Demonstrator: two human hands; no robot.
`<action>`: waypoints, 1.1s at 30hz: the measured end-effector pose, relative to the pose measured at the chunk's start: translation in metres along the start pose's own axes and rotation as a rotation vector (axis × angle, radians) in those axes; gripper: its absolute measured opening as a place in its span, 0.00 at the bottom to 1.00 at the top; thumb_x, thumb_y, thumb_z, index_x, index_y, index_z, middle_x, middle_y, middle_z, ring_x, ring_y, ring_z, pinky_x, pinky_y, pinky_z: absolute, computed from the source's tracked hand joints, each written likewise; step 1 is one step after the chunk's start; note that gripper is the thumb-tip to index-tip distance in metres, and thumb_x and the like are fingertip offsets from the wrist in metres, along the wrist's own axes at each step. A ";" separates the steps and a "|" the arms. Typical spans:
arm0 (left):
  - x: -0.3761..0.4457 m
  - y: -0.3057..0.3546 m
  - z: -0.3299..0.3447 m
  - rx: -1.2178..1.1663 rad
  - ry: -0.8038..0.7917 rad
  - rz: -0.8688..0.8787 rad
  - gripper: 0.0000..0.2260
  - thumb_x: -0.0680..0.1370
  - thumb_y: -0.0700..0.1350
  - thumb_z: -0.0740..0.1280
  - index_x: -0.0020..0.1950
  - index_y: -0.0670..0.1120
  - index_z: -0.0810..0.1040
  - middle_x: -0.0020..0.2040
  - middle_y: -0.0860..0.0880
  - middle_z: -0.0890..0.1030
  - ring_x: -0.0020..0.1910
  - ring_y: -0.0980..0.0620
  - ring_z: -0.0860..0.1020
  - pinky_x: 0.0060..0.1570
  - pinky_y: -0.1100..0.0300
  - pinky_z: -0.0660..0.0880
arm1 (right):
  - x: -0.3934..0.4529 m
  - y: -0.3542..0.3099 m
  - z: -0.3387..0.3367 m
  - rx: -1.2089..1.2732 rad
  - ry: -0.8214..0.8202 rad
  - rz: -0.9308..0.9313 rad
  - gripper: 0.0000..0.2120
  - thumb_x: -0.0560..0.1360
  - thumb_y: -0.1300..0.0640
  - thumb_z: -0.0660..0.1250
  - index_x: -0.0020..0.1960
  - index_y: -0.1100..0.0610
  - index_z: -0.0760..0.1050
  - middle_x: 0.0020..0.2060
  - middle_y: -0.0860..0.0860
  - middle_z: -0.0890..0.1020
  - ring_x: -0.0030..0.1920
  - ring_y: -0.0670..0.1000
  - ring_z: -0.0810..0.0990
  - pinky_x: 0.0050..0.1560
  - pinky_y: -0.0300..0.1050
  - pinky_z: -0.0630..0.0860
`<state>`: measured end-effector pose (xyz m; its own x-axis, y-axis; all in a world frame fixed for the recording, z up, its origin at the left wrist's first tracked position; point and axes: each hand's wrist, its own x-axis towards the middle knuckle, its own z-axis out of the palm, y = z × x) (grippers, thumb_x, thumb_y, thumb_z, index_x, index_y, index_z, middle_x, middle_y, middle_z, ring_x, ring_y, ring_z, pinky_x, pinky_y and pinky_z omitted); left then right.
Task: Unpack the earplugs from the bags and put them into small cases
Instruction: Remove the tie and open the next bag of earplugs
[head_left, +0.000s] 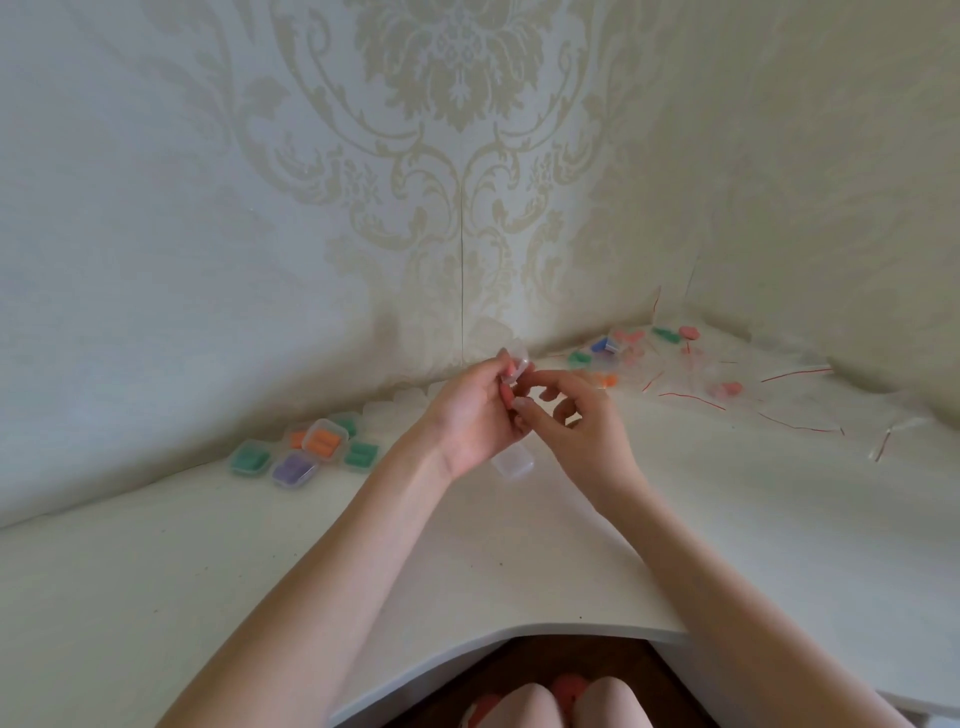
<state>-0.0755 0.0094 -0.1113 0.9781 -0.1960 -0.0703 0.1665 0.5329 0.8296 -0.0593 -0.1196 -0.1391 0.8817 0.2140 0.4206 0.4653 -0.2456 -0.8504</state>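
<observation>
**Seating a pink earplug in an open clear case**

We start at the small case (511, 364), a clear plastic box held up above the desk, its lid seemingly open at the top. Something pink shows inside it, which we take for an earplug, though blur hides its outline. Our left hand (470, 415) curls its fingers and thumb round the case and pinches it by the sides. Our right hand (576, 421) meets it from the other side, fingertips bent in toward the opening; whether they pinch an earplug or only touch the case we cannot tell.

To do this step well, we judge it best to hold the case steady, press the soft plug fully below the rim, then snap the lid shut without trapping foam in the seam.

Just below the hands a second clear case (513, 464) lies on the white desk (208, 571), smooth and matt. To the left sits a cluster of filled cases (306, 449), square with rounded corners, showing orange, green and purple plugs. To the right, against the patterned wall, lie thin glossy bags (727, 384) with red seal strips, some with coloured earplugs inside.
</observation>
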 end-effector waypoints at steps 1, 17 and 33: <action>-0.001 0.000 0.003 0.040 -0.016 0.007 0.16 0.81 0.44 0.54 0.33 0.49 0.69 0.37 0.54 0.69 0.31 0.57 0.64 0.35 0.64 0.62 | 0.001 0.002 0.000 -0.014 0.001 0.005 0.09 0.73 0.57 0.71 0.46 0.42 0.78 0.43 0.47 0.76 0.35 0.39 0.70 0.38 0.28 0.67; 0.002 0.001 -0.005 0.281 0.232 0.146 0.06 0.79 0.35 0.62 0.48 0.38 0.79 0.46 0.42 0.83 0.42 0.50 0.84 0.47 0.61 0.81 | 0.000 -0.004 -0.008 0.077 0.229 -0.128 0.09 0.72 0.66 0.68 0.42 0.55 0.71 0.35 0.44 0.76 0.34 0.47 0.72 0.35 0.33 0.69; 0.000 -0.002 -0.006 0.205 0.157 0.019 0.08 0.79 0.39 0.63 0.48 0.42 0.82 0.39 0.46 0.85 0.40 0.52 0.84 0.43 0.63 0.81 | 0.006 0.021 -0.009 -0.266 0.100 -0.438 0.07 0.70 0.67 0.70 0.45 0.57 0.82 0.44 0.49 0.81 0.45 0.49 0.77 0.42 0.39 0.73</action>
<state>-0.0749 0.0129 -0.1167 0.9909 -0.0490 -0.1258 0.1350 0.3543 0.9253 -0.0436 -0.1315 -0.1513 0.5972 0.2624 0.7580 0.7845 -0.3880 -0.4838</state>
